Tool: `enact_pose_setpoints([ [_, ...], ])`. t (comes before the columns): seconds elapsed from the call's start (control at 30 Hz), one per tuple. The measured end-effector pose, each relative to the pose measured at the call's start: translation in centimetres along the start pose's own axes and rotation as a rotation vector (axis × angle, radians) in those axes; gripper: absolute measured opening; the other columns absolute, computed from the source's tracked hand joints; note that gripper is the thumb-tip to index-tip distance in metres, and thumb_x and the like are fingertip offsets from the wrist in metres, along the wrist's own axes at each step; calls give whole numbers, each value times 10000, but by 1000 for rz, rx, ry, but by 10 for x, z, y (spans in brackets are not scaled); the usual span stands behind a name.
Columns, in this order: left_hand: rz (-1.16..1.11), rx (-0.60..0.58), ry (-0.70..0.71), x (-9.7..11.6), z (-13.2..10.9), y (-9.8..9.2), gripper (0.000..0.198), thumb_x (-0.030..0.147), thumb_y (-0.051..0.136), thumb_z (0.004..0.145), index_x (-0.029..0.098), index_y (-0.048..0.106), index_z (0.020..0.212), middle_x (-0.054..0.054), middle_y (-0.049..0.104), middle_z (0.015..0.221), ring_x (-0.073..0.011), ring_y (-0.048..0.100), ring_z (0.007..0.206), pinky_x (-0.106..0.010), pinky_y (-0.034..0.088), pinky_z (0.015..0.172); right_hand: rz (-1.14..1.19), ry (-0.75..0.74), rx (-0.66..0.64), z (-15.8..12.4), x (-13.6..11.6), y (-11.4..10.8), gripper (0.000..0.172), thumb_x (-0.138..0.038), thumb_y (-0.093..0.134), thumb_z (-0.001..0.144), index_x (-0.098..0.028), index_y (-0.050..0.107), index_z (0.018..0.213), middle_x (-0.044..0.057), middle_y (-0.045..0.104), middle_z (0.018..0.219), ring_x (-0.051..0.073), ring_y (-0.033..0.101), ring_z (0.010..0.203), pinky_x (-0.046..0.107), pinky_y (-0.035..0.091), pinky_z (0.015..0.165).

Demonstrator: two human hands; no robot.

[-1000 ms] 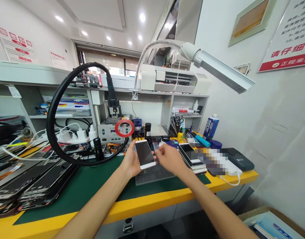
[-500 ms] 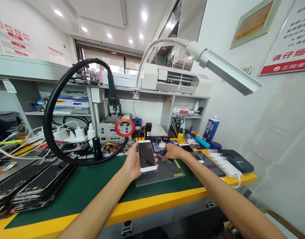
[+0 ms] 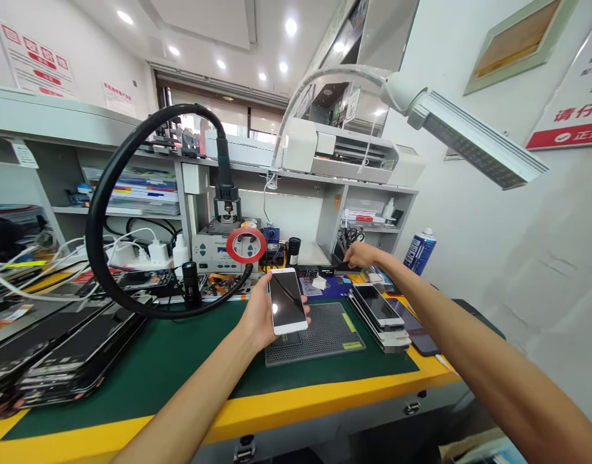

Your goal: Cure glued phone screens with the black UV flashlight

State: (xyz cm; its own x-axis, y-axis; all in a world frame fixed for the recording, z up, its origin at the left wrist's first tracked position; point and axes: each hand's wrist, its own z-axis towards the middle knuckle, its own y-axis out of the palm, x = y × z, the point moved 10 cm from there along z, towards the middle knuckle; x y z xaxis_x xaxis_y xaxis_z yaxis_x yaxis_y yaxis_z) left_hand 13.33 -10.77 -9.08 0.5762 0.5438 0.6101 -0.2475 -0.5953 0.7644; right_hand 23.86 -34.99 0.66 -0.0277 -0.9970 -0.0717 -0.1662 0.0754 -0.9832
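My left hand is closed round a white smartphone, holding it tilted with its dark screen facing up. It hangs over the left part of a grey perforated mat. Farther back and to the right, my right hand is pinched on a dark flat piece, whose kind I cannot make out. That hand is in front of a holder with scissors. A small white object lies just beyond the mat. Beside the mat's right edge stands a stack of phones.
A black flexible hose loops over the bench's left side, near a roll of red tape. Several phone screens are piled at the left. A lamp hangs at upper right, above a blue spray can.
My right hand has moved from the mat back and to the right, with a dark flat piece in its fingers. My left hand still holds the smartphone. The view has shifted slightly.
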Motion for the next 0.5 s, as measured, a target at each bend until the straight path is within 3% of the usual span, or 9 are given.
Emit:
enact_pose_setpoints([
  [0.2,5,-18,-2,-1,4,-5,650,634,528,866,73,577,1189,-232,675,1062,-354,691,860,-576,534,880,-40,4,48,25,6,27,347,-402,588,968,-138,602,1193,86,580,1224,198,594,1074,363,543,922],
  [0.5,42,19,-1,-1,3,-7,643,632,531,862,79,591,1184,-226,681,1054,-362,699,869,-575,540,870,-57,-8,169,36,15,32,361,-397,583,973,-141,577,1229,95,570,1237,198,588,1101,395,533,950],
])
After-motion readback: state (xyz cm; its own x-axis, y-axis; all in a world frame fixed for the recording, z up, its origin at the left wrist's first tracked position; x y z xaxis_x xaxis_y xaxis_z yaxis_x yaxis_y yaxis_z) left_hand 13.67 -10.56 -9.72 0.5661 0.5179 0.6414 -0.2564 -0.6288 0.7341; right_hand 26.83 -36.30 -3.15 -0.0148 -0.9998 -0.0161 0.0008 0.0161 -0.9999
